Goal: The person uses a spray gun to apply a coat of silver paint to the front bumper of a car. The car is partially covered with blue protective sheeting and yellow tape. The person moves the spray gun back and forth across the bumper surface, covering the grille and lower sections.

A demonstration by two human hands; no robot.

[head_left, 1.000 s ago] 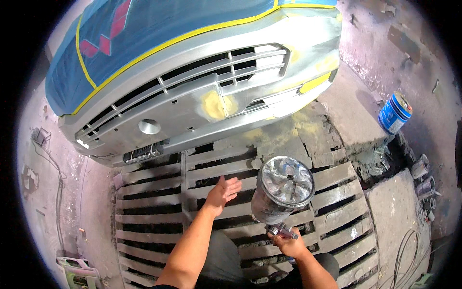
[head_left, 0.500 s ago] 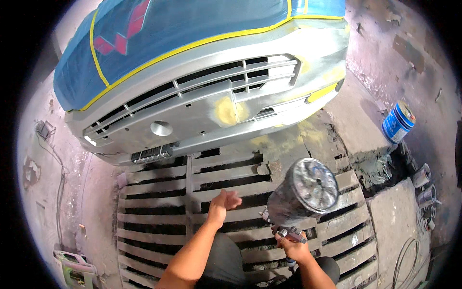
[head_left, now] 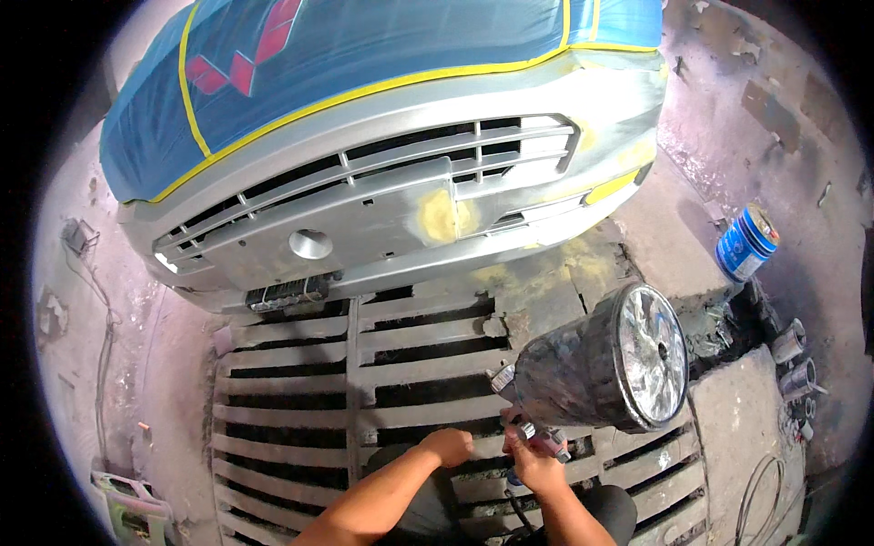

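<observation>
My right hand (head_left: 535, 462) is wrapped round the handle of a paint spray gun (head_left: 548, 443), whose nozzle end points to the left. Its large, paint-smeared cup (head_left: 572, 375) leans to the right, with a silver-streaked lid (head_left: 654, 355) at its end. Curled into a loose fist, my left hand (head_left: 446, 448) is just left of the gun and apart from it; nothing shows in it. Ahead of both hands stands a car's front bumper (head_left: 337, 214), silver with yellowish patches (head_left: 437, 216). Blue masking film (head_left: 382, 45) edged with yellow tape (head_left: 364, 84) covers the part above.
Beneath me lies a slotted floor grating (head_left: 287, 419) with dark gaps. On the right, a blue paint can (head_left: 746, 244) stands near a broken pit, with small cans (head_left: 789, 340) beyond it. A thin hose (head_left: 760, 496) loops at lower right; a cable (head_left: 107, 346) runs down the left.
The spray gun's cup has tipped over to the right. My left hand has come down and nearer the gun, its fingers now curled. My right hand has shifted slightly left.
</observation>
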